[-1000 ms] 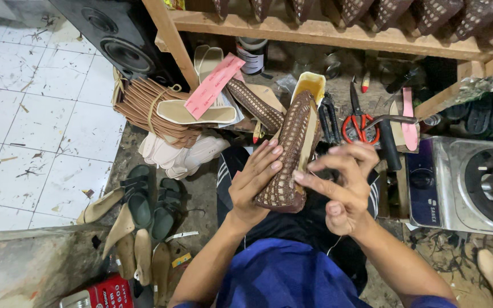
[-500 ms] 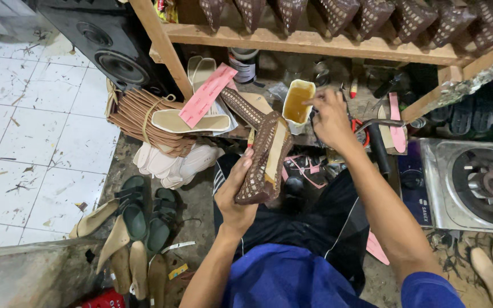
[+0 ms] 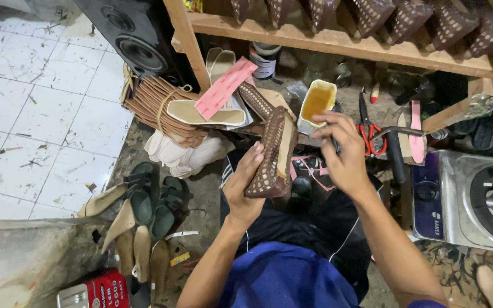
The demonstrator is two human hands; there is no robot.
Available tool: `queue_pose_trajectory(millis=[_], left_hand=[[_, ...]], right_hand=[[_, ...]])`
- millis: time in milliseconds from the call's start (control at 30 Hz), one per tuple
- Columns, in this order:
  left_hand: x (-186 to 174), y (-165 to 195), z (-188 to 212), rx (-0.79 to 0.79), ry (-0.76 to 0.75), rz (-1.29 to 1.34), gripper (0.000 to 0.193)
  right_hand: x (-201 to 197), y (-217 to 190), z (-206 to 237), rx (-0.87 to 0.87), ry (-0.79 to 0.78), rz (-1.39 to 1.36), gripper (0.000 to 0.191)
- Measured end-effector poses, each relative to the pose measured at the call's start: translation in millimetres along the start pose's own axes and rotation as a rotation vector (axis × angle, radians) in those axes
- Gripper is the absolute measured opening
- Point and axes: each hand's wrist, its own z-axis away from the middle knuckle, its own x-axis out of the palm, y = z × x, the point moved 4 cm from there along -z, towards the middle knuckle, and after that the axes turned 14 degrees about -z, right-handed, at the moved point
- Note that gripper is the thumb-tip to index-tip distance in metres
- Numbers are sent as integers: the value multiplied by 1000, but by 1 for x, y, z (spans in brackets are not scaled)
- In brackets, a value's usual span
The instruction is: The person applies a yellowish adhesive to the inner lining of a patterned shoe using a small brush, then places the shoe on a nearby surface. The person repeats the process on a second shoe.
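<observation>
Currently: your left hand (image 3: pixel 245 181) grips brown woven shoe (image 3: pixel 271 155); right hand (image 3: pixel 340 149) pinches something small, unclear, beside glue cup (image 3: pixel 317 102); sole looks unglued.

Ahead of the right hand (image 3: pixel 342 153) the glue cup (image 3: pixel 316 105) and scissors (image 3: pixel 366 126) block; leftward the brown shoe (image 3: pixel 272 155)

Brown woven-pattern shoe upper on its last (image 3: pixel 271 153), held upright, tan sole side facing right. Yellowish glue-filled plastic tub (image 3: pixel 317 102) just behind it, apparently resting on the cluttered floor.
</observation>
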Motion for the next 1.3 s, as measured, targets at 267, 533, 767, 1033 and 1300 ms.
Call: queue_pose_trajectory(millis=[267,533,767,1033,1300], left_hand=[[21,15,-18,115,-41,-9,46],[15,26,-26,139,-70,7,50],[11,31,-27,128,-126,19,54],[10,35,-28,93,-179,56,55],[8,35,-28,102,-258,88,61]], right_hand=[[18,-115,38,-49,-48,-163,63],[4,-103,34,-126,-1,38,60],[1,-95,33,-170,-36,-27,63],[-5,-96,30,-217,-67,7,65],[-8,-93,27,-243,-98,10,66]])
